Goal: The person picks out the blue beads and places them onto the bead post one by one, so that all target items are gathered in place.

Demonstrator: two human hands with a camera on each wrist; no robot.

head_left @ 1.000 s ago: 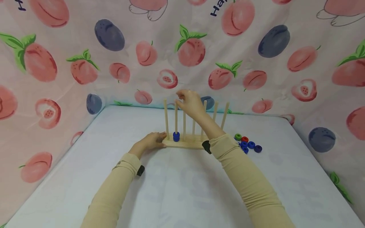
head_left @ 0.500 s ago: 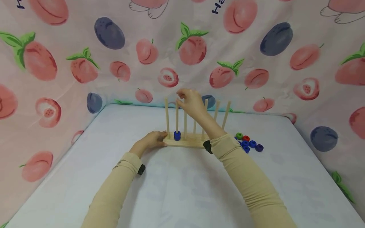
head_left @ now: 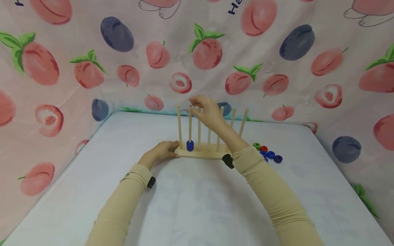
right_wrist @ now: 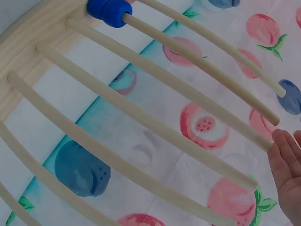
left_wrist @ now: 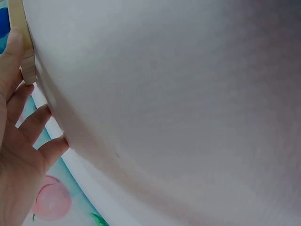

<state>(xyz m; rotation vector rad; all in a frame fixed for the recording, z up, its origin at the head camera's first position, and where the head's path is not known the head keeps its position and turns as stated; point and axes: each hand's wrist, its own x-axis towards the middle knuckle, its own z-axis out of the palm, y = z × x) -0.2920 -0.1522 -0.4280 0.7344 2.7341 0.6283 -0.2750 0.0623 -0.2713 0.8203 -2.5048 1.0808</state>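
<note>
A wooden peg rack with several upright rods stands on the table. Two blue beads sit low on its second rod from the left, and the right wrist view shows these blue beads too. My left hand holds the left end of the base; in the left wrist view its thumb lies against the wood, other fingers spread past the end. My right hand is at the top of the second rod, thumb and forefinger apart, with no bead visible between them. In the right wrist view, fingers appear beside the rod tips.
Right of the rack lie loose beads: a green bead, a red bead, a dark purple bead and several blue beads, some hidden by my right sleeve. A fruit-print cloth hangs behind the white-covered table.
My right forearm has shifted slightly to the right, covering more of the loose blue beads. The left hand keeps its hold on the base, and the two blue beads stay on their rod.
</note>
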